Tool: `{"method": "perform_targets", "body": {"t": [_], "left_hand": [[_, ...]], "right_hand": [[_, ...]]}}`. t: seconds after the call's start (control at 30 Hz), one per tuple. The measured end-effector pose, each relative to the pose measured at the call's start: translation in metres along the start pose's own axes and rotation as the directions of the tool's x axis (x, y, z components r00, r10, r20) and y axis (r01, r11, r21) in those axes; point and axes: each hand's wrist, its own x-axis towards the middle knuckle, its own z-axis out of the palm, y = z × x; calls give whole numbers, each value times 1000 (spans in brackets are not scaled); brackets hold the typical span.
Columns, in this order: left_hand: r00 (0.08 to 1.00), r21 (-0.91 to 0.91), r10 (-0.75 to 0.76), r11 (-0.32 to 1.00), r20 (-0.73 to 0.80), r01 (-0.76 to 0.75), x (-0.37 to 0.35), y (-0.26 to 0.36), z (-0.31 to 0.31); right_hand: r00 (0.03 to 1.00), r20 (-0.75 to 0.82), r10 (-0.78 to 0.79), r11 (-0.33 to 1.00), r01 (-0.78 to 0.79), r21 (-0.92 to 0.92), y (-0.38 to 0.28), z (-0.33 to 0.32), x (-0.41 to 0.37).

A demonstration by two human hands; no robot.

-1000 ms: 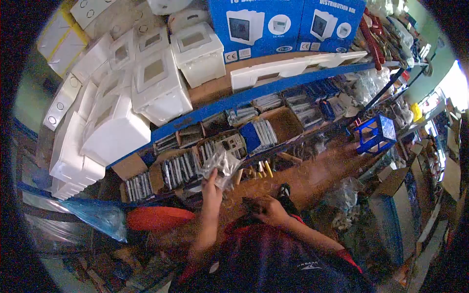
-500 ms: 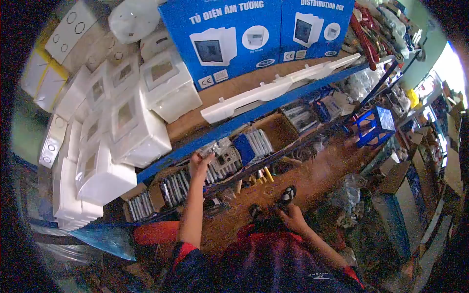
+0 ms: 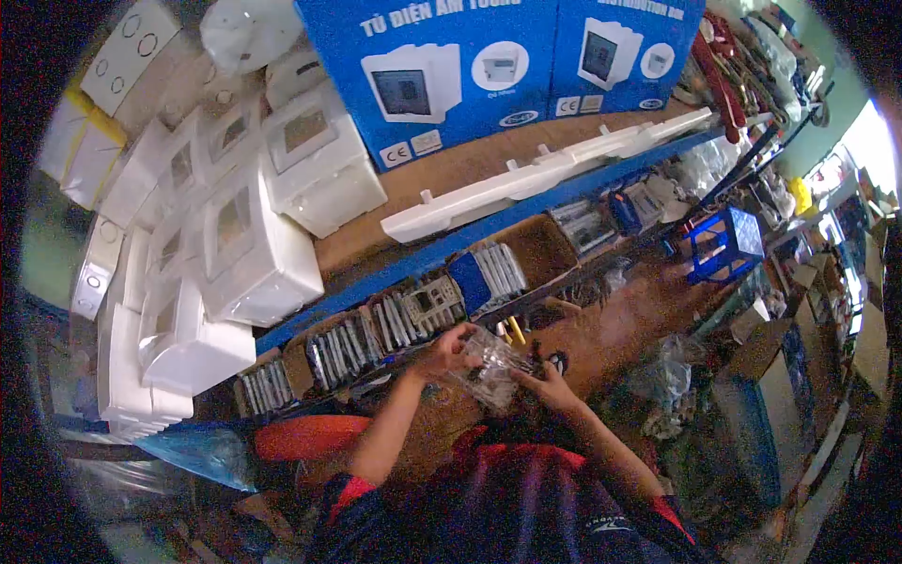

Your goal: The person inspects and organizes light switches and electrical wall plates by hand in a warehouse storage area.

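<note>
In front of my body, a clear plastic-wrapped packet (image 3: 490,368) is between my two hands. My left hand (image 3: 445,354) grips its left side with bent fingers. On the packet's right edge, my right hand (image 3: 550,385) closes its fingers. What is inside the wrap is too blurred to tell. Beyond my left hand, a cream-coloured frame piece (image 3: 435,303) lies on a row of wrapped flat packets (image 3: 340,359) on the lower shelf. A blue packet (image 3: 470,279) stands to the right of that frame piece, beside more wrapped pieces.
White boxes with windows (image 3: 256,246) are stacked at the left, by a large blue carton (image 3: 451,75) on the upper shelf. The shelf's blue edge (image 3: 376,277) runs above the packets. A blue stool (image 3: 728,242) and plastic bags (image 3: 667,371) are at the right.
My left hand has come back from the shelf toward my body with the clear packet. My right hand has risen to meet it and now holds the packet's other side.
</note>
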Motion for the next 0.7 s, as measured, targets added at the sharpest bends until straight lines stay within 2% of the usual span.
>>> {"method": "perform_targets", "body": {"t": [0.07, 0.1, 0.13, 0.2, 0.23, 0.3, 0.37, 0.4, 0.43, 0.47, 0.53, 0.6, 0.67, 0.7], "left_hand": [[999, -112, -16, 994, -30, 13, 10, -28, -13], [997, -112, -34, 993, -72, 25, 22, -47, -38], [966, 45, 26, 999, -259, -14, 23, -39, -46], [801, 355, 212, 935, -560, 0, 24, -24, -58], [801, 521, 201, 839, -565, 156, 28, -23, -68], [792, 747, 186, 506, -582, 431, 38, -33, -87], [794, 767, 96, 349, -600, 538, 40, -44, -90], [791, 774, 53, 261, -609, 578, 43, -49, -91], [761, 758, 94, 231, -642, 610, 46, -55, -93], [767, 761, 99, 257, -634, 596, 45, -56, -92], [772, 759, 111, 311, -626, 571, 42, -57, -95], [830, 702, 58, 568, -555, 430, 20, -31, -87], [881, 560, 25, 781, -472, 278, -9, -9, -80], [877, 564, 72, 789, -476, 241, -17, -22, -86]], "right_hand": [[998, -51, 37, 995, -32, 96, 9, 5, 6], [993, -78, 89, 989, -79, 128, 5, 6, 7], [984, -107, 141, 979, -123, 162, -1, 8, 5], [959, -149, 241, 953, -205, 222, -17, 10, -1], [945, -162, 285, 939, -241, 246, -29, 11, -4], [922, -212, 324, 928, -266, 262, -25, 8, -5], [908, -294, 300, 940, -230, 250, -8, 2, 4], [918, -268, 291, 935, -215, 281, -10, -1, 4], [927, -244, 285, 928, -202, 314, -27, 1, -2], [934, -221, 282, 917, -195, 347, -35, 2, -8], [932, -270, 241, 913, -124, 388, -33, 0, -8], [920, -320, 227, 920, -95, 381, -30, -4, -4], [893, -378, 243, 936, -114, 333, -34, -8, -3], [906, -384, 181, 941, -46, 334, -43, -6, -5]]}}
